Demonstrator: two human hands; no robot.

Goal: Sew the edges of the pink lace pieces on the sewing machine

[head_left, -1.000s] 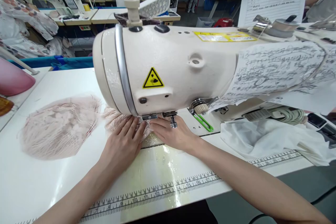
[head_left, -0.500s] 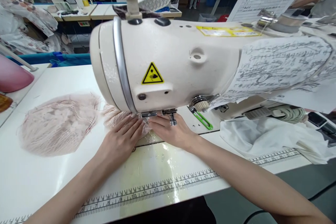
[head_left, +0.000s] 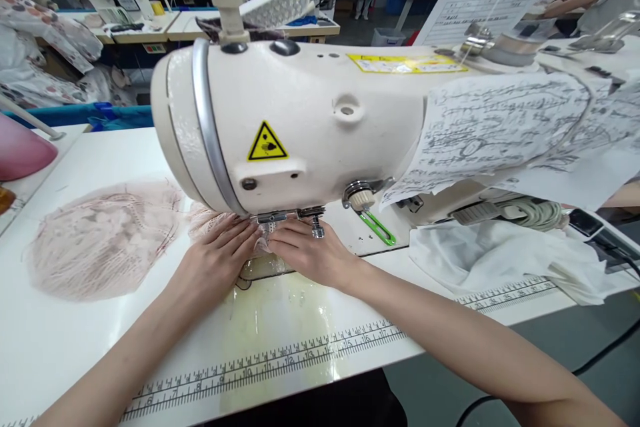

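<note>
Both my hands lie under the head of a cream sewing machine (head_left: 300, 127). My left hand (head_left: 215, 260) rests flat, fingers stretched out, on a small piece of pink lace (head_left: 205, 221) just left of the presser foot (head_left: 273, 219). My right hand (head_left: 313, 255) lies flat beside it, fingertips pressing the lace at the foot. The needle area is mostly hidden by the machine head. A larger pile of pink lace (head_left: 97, 240) lies on the white table (head_left: 75, 340) to the left.
A printed ruler strip (head_left: 280, 360) runs along the table's near edge. White cloth (head_left: 500, 257) is bunched at the right under the machine arm, with scribbled paper (head_left: 500, 127) taped above it. Other sewing stations and people fill the background. A pink object (head_left: 23, 153) sits far left.
The view has shifted so the machine and hands sit a little further left. Both hands stay flat on the lace at the presser foot, edged slightly forward.
</note>
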